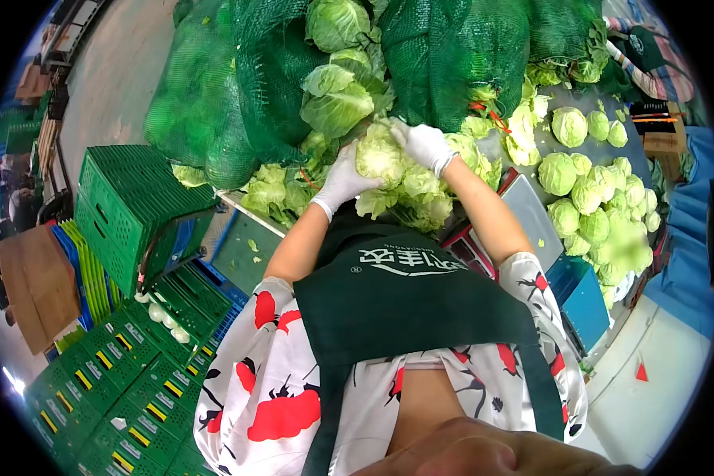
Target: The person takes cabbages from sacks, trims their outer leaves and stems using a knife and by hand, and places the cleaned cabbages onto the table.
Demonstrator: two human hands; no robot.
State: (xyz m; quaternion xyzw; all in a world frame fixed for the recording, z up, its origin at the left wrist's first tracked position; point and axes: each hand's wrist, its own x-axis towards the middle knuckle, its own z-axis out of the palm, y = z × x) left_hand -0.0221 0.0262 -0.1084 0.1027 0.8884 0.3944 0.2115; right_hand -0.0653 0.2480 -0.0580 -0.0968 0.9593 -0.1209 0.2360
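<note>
A pale green cabbage [379, 155] with ragged outer leaves is between my hands, over the front edge of the table. My left hand [347, 178], in a white glove, grips its left side, the thumb along its lower edge. My right hand [425, 147], gloved too, is curled at its upper right edge; its fingertips are partly hidden against the leaves. Loose cabbage leaves [422, 194] lie right below and beside the cabbage. Just beyond my hands, whole cabbages [337, 101] spill from the mouth of a green mesh sack [274, 79].
More full mesh sacks [424, 55] stand across the back. On the right, several cabbages [595, 198] are piled on the dark tabletop. Stacked green crates [107, 214] stand at the left, with further crates [111, 381] below. A blue bin [577, 305] is at my right.
</note>
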